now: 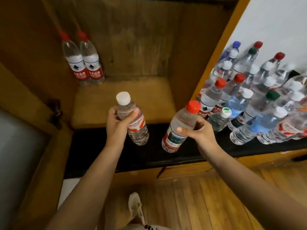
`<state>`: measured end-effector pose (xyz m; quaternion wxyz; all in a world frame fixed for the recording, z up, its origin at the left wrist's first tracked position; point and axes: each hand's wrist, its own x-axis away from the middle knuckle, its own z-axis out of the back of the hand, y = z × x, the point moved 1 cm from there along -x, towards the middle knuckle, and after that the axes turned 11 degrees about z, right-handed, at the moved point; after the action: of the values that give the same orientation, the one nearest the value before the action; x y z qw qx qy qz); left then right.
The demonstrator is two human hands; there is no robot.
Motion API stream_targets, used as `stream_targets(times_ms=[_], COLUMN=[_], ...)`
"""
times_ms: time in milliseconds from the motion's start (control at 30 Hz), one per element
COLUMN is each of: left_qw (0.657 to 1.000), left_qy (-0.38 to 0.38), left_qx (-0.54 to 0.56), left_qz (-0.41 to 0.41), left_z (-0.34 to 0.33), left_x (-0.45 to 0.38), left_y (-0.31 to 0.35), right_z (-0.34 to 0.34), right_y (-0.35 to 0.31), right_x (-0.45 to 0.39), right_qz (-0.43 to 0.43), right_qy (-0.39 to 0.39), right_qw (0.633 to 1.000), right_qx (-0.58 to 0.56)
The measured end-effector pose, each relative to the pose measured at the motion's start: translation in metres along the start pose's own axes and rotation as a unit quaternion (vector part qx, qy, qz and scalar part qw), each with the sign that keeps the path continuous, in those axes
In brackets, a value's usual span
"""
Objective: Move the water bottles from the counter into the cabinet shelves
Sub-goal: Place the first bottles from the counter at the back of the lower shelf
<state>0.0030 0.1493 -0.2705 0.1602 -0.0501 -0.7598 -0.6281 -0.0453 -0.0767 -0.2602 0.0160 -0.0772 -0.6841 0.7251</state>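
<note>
My left hand [116,123] grips a white-capped water bottle [136,125] with a red and white label, held above the black counter edge. My right hand [197,130] holds a red-capped water bottle [179,123] around its upper body, tilted left. Both bottles hover in front of the open cabinet shelf [124,100]. Two red-capped bottles [84,62] stand side by side in the shelf's back left corner. Several more bottles [255,100] with red, white, green and blue caps crowd the counter on the right.
The black counter [93,146] runs below the shelf. A wooden cabinet side panel [214,52] separates the shelf from the bottle cluster. An open cabinet door [28,146] with a hinge hangs at the left. Wooden floor and a shoe [136,208] lie below.
</note>
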Motion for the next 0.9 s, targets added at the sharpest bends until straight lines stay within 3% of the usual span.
stream_targets(times_ms=[300,633,733,900], left_qw=[0.997,0.991,0.99,0.988], left_qy=[0.077,0.103,0.086,0.039], left_qx=[-0.029,-0.084,-0.11,-0.146], left_qz=[0.002,-0.021,0.001,0.014], left_z=[0.041,0.046,0.037,0.04], left_x=[-0.103,-0.135,-0.135,-0.134], left_y=[0.03,0.032,0.029,0.023], right_z=[-0.076,-0.1,-0.096,-0.081], right_y=[0.021,0.041,0.041,0.047], right_x=[-0.109,-0.153,-0.162,-0.171], right_qz=[-0.03,0.003,0.009,-0.033], right_qy=[0.05,-0.016,-0.069,-0.245], right_qw=[0.998,0.993,0.983,0.957], right_qx=[0.018,0.119,0.171,0.151])
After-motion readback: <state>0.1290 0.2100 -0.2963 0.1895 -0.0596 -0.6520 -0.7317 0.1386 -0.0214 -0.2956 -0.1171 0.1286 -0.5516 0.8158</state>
